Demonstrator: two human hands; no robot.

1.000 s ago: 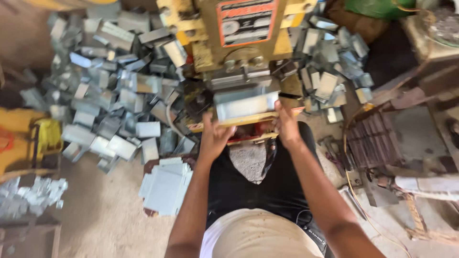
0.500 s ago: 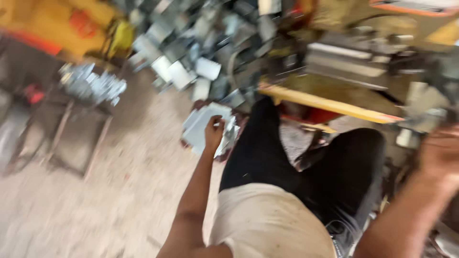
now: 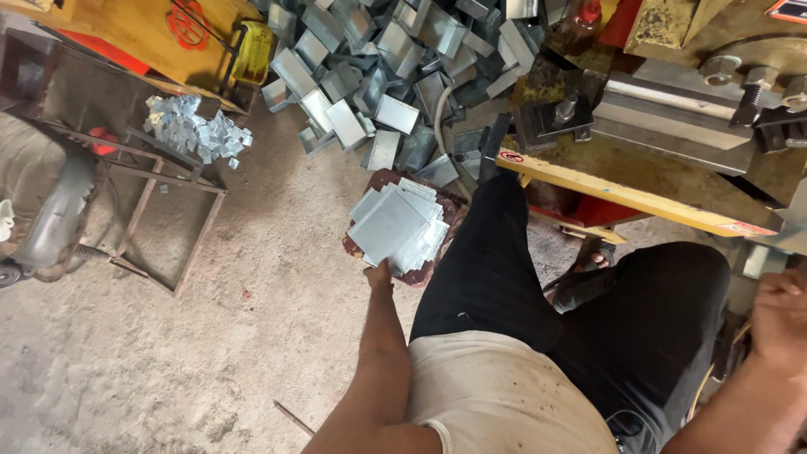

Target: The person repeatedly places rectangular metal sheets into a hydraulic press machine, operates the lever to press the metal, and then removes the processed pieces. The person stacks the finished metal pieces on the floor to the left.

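Head view, left hand (image 3: 380,273) grip touching flat sheets (image 3: 398,225)

L hand (image 3: 380,273) on flat metal sheets (image 3: 397,225); R hand (image 3: 780,315) by press (image 3: 672,126)

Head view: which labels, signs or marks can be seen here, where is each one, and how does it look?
Small sticker: left end of the yellow machine bar, white with a red round mark.
Red emblem: painted on the yellow box at top left, round, spoked shape.
Plate corner: top right edge on the machine, red and dark, mostly cut off.
No packages or screens show.
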